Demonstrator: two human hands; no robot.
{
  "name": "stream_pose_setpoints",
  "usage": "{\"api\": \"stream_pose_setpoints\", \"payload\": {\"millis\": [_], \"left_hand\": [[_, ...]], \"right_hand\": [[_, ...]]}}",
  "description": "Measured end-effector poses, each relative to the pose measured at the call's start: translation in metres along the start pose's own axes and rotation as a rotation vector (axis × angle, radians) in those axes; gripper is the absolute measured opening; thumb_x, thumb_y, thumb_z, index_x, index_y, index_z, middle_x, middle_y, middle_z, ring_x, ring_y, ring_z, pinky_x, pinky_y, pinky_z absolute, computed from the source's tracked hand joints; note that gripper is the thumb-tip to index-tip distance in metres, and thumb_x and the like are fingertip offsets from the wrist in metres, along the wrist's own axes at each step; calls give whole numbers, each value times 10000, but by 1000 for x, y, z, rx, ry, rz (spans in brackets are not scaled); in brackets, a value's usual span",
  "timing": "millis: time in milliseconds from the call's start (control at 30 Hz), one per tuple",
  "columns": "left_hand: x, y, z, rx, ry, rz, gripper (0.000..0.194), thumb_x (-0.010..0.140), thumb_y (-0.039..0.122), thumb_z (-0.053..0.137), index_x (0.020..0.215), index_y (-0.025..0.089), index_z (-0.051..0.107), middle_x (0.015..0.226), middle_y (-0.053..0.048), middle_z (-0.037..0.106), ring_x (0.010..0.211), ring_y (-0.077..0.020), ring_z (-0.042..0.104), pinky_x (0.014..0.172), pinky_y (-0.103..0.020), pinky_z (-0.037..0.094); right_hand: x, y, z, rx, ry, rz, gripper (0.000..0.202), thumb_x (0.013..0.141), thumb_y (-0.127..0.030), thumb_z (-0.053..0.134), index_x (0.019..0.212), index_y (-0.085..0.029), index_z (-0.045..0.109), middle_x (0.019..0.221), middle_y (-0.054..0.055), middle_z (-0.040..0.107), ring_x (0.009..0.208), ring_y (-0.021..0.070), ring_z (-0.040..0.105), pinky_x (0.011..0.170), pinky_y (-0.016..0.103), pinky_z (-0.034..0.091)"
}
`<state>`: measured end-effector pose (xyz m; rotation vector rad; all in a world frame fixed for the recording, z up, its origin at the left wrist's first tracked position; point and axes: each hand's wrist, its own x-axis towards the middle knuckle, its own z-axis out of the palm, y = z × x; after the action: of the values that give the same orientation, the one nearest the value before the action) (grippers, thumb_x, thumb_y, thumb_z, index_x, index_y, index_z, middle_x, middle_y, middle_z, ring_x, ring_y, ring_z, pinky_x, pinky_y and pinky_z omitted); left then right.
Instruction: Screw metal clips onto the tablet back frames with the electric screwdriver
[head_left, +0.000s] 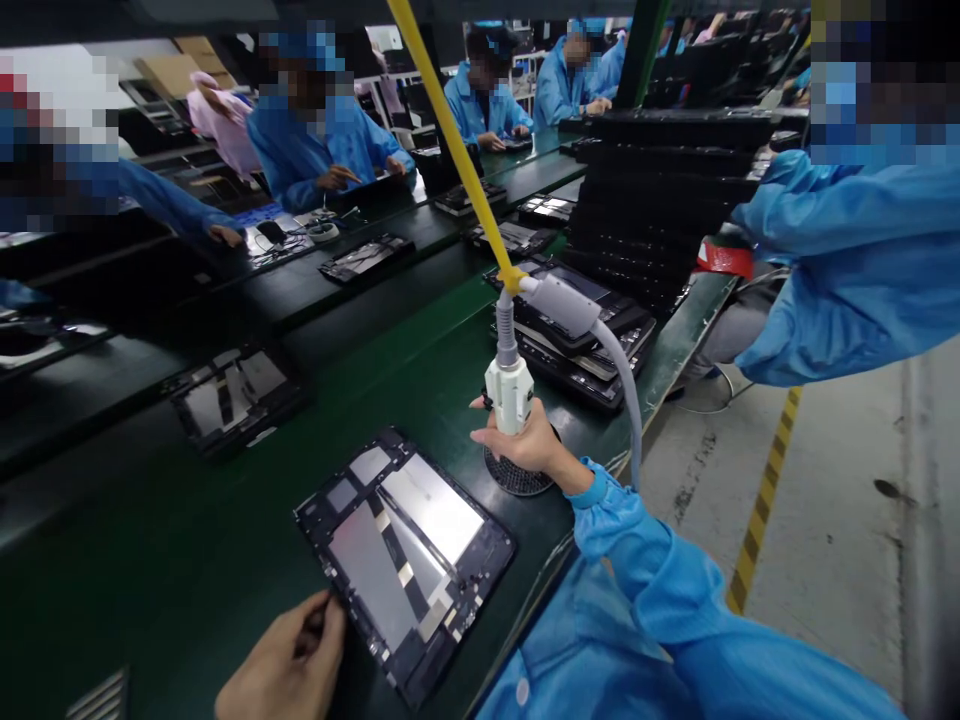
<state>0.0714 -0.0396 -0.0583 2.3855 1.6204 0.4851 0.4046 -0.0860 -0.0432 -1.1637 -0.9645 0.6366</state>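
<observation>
An opened tablet [409,570] lies tilted on the green bench, its silver battery cells, dark flex cable and small circuit parts showing. At its near left edge is my left hand [289,655], fingers curled and thumb and forefinger closed at the rim. My right hand [525,435] is wrapped round a white electric screwdriver [509,385], which hangs from a yellow cord [457,150] and a grey cable [619,355]. Beneath that hand sits a round black mesh dish [517,475], partly hidden. The screwdriver's tip is out of sight behind the hand.
Stacked tablet parts [585,330] stand beyond my right hand, with a tall black stack of trays [637,210] behind. Another opened tablet [232,395] lies to the left. A slatted metal piece [101,695] is at lower left. A co-worker's blue sleeve [862,220] is at right.
</observation>
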Motion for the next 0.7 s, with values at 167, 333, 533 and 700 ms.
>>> {"api": "stream_pose_setpoints", "payload": {"millis": [167,333,533,700], "left_hand": [[8,11,-1,-30,18,-131,329,690,520,549,743,218,670,553,20,633,500,-159,609,480,-239,463],[16,8,9,-78,-7,-199,363,641,559,561,707,226,691,589,10,657,518,-159,624,470,-235,458],[19,29,28,-183,138,16,289,734,436,512,737,221,706,632,4,687,538,-140,619,520,-232,436],[19,17,25,-197,145,102,261,827,333,480,824,193,701,696,-6,690,549,-119,592,533,-223,415]], "right_hand": [[-1,-1,1,0,-2,18,312,679,-383,784,876,-176,660,441,-63,531,398,119,488,475,286,474],[2,-6,0,-23,-1,6,303,683,-329,776,912,-165,665,453,-66,517,396,118,486,465,286,469],[0,-45,38,61,-39,-90,380,726,-317,760,1054,-167,639,476,-75,548,376,105,499,465,278,477],[3,-55,113,115,-233,-37,291,726,-302,745,970,-166,663,477,-68,549,389,103,504,479,280,488]]}}
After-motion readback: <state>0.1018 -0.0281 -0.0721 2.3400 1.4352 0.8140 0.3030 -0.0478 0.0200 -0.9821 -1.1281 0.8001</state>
